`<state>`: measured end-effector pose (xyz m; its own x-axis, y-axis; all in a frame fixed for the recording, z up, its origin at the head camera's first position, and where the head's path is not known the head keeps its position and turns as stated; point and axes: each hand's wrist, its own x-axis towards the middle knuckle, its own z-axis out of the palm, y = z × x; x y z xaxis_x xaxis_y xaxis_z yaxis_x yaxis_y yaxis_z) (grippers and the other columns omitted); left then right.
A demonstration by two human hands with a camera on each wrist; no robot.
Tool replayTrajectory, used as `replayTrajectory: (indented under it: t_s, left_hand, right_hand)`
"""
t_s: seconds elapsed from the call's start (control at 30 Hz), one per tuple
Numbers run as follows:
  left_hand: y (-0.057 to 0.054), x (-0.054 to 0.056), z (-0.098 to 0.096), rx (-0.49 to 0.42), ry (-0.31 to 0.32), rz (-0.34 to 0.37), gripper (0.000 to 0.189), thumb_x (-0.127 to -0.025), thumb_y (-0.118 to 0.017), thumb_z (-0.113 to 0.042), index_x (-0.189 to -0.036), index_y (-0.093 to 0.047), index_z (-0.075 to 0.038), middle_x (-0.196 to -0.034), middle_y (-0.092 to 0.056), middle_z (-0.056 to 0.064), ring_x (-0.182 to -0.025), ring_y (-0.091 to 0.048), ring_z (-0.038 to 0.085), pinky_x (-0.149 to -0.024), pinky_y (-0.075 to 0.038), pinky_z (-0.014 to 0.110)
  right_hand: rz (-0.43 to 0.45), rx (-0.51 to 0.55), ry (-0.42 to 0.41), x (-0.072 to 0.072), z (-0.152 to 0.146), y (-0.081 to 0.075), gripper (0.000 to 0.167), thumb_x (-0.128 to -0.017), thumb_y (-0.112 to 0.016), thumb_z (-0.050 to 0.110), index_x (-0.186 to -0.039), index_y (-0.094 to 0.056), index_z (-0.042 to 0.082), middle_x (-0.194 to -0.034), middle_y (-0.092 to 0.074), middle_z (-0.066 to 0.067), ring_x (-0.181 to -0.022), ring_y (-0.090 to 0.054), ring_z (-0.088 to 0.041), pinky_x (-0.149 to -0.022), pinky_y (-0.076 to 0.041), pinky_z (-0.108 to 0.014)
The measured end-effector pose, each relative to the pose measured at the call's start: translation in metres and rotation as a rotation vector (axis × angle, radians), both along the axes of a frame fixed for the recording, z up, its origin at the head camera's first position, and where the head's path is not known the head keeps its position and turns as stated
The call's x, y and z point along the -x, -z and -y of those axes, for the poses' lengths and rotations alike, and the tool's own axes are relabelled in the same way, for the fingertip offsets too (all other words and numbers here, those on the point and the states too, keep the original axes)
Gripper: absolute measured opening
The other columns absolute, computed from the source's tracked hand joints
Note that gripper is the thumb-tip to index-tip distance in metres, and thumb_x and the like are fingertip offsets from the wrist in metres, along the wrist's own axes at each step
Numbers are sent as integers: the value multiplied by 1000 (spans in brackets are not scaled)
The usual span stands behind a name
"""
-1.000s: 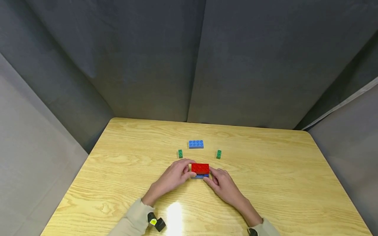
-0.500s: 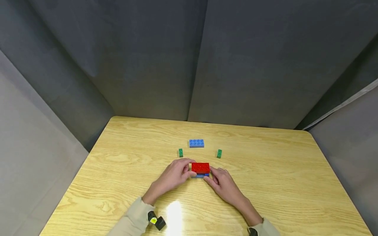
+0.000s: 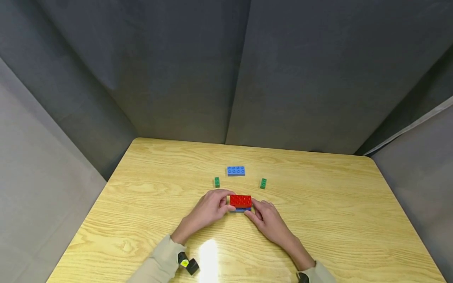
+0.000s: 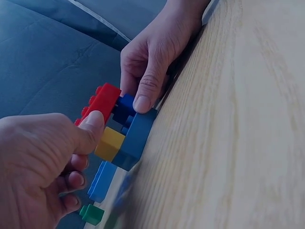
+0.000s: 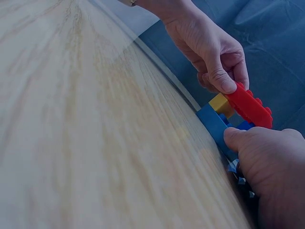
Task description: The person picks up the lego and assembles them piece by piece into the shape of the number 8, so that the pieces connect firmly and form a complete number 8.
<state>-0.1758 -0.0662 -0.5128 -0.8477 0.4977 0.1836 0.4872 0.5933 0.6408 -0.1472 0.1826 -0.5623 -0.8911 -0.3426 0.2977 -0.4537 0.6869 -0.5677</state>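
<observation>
My left hand (image 3: 209,209) pinches the left end of a red toy brick (image 3: 240,201) between thumb and fingers. Below it lies a blue base brick (image 4: 137,138) on the table, carrying a yellow brick (image 4: 109,144) at its left end and a dark blue brick (image 4: 124,109) towards its right end. The red brick lies across the top of these two; whether it is fully seated I cannot tell. At the right end my right hand (image 3: 270,224) grips the base brick, its thumb on the near side and its fingers behind, partly hidden.
Behind the stack a lighter blue brick (image 3: 236,171) lies on the wooden table (image 3: 325,196). One small green brick (image 3: 217,182) is behind my left hand, and another green brick (image 3: 263,183) behind my right. Grey curtains (image 3: 177,78) hang beyond the table's far edge.
The head view has shifted slightly. Both hands keep their grip, and no brick has visibly moved on the table.
</observation>
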Motion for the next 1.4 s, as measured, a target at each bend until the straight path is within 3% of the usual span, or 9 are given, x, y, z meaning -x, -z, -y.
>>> replayTrajectory:
  t_s: [0.43, 0.53, 0.67, 0.9, 1.1, 1.4]
  left_hand:
    - [0, -2, -2, -6, -14, 46, 39, -97, -76, -33, -130, -71, -12, -70, -49, -7, -57, -38, 2, -52, -31, 19]
    - [0, -2, -2, 1, -20, 49, 33, -100, -73, -23, -130, -71, -12, -69, -49, -7, -57, -38, 3, -52, -31, 20]
    - [2, -2, -2, 12, -24, 48, 31, -98, -70, -11, -129, -71, -12, -69, -49, -7, -58, -40, 4, -52, -32, 20]
    - [3, -2, -3, 4, -28, 43, 34, -95, -68, -5, -128, -71, -12, -69, -50, -7, -57, -41, 3, -51, -32, 20]
    - [4, -1, -3, 5, -27, 31, 30, -97, -69, -8, -127, -72, -11, -69, -50, -7, -58, -41, 4, -51, -32, 20]
    - [4, 1, -5, 2, -25, 28, 30, -100, -72, -21, -128, -72, -12, -68, -49, -7, -57, -40, 4, -51, -31, 20]
  right_hand:
    - [41, 3, 1, -1, 0, -4, 49, -101, -70, 39, -139, -66, 8, -66, -38, 16, -63, -35, -2, -74, -34, -30]
    - [79, 79, -12, 0, 0, -5, 52, -102, -69, 37, -144, -61, 7, -67, -42, 15, -61, -36, -2, -68, -36, -27]
    - [72, 223, -57, 0, 0, -4, 50, -102, -70, 22, -147, -56, 5, -70, -45, 11, -59, -35, 0, -56, -34, -22]
    - [54, 330, -72, 0, 3, -3, 43, -102, -68, 11, -143, -59, 5, -76, -49, 9, -60, -35, 1, -54, -31, -19]
    - [46, 340, -79, 2, 5, -2, 39, -102, -67, 9, -140, -59, 4, -78, -51, 8, -60, -36, 0, -53, -32, -19]
    - [76, 315, -52, 5, 4, 0, 33, -104, -66, 17, -136, -61, 19, -77, -49, 10, -60, -38, -1, -53, -33, -19]
